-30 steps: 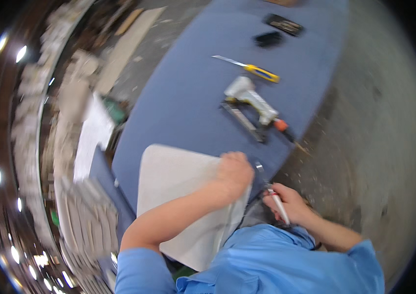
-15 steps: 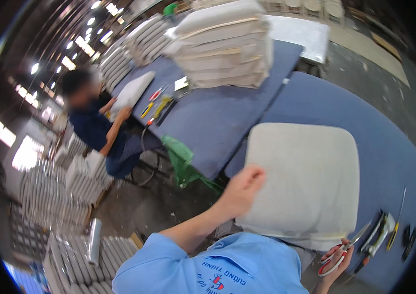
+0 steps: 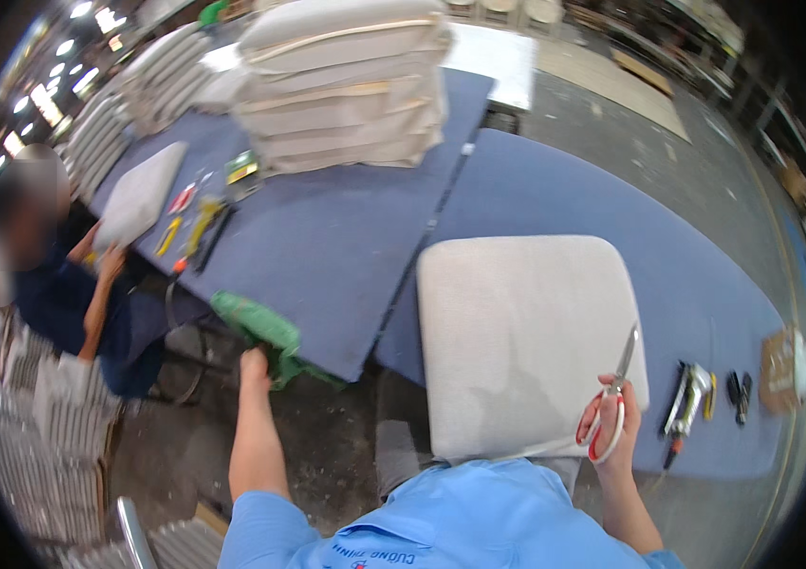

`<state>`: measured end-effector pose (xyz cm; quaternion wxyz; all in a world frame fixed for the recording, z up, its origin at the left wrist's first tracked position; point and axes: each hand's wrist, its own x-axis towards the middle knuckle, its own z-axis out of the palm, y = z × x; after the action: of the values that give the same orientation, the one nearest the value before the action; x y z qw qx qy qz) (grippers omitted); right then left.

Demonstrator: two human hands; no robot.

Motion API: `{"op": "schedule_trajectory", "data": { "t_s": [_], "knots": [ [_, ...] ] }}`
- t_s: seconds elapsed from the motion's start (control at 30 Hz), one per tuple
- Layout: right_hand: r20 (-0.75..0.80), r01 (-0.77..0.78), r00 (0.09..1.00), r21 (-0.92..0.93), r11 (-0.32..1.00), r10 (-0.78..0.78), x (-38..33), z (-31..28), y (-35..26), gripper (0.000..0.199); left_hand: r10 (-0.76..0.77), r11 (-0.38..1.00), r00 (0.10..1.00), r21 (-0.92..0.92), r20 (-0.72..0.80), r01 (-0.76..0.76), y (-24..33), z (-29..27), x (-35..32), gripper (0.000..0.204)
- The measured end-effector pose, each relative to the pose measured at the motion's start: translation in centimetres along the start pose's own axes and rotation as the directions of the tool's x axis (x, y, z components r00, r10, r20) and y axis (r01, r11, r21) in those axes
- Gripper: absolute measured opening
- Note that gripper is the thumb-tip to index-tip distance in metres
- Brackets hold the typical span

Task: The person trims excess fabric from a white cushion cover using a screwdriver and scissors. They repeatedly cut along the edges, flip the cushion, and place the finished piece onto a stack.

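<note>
A light cream padded seat cushion (image 3: 526,322) lies on the blue-topped table in front of me, its near edge close to my body. My right hand (image 3: 616,431) is closed around the red-and-white handles of a pair of scissors (image 3: 623,365). The blades point up and away, over the cushion's near right part. Far out to the left, my left hand (image 3: 254,368) is at the lower edge of a green plastic bag (image 3: 265,327) hanging at the table edge. Its fingers are hidden, so I cannot see whether it holds anything.
Right of the cushion lie a staple gun (image 3: 690,403), a yellow cutter (image 3: 710,396), black tools (image 3: 740,396) and a cardboard box (image 3: 782,370). Stacked cushions (image 3: 346,95) stand at the back. At the left, a co-worker (image 3: 52,275) handles another cushion (image 3: 142,194) beside tools.
My left hand has moved left from over the cushion to the green bag. My right hand has raised the scissors from the table's near edge to over the cushion. The view has shifted right.
</note>
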<state>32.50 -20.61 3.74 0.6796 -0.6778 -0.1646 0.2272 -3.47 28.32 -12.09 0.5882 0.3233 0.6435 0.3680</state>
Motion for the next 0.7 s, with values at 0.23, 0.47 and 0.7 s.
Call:
{"op": "schedule_trajectory", "data": {
  "t_s": [0.23,0.47,0.7],
  "knots": [
    [-0.328,-0.146,0.944,-0.511,0.847,-0.035,3.2,-8.3,-1.8,0.047,0.008,0.998,0.988,0.068,0.155,-0.018,-1.4,-0.4,-1.7,0.047],
    [-0.327,-0.237,0.944,-0.778,0.581,-0.052,16.2,-17.0,-1.0,0.065,0.492,0.512,0.811,0.649,0.316,-0.563,-1.7,-5.4,-7.6,0.063],
    [-0.110,-0.112,0.988,-0.994,-0.007,-0.110,22.9,-18.7,0.6,0.055,0.529,0.796,0.821,0.211,0.213,-0.568,-7.6,-6.3,-18.5,0.041]
  ]
}}
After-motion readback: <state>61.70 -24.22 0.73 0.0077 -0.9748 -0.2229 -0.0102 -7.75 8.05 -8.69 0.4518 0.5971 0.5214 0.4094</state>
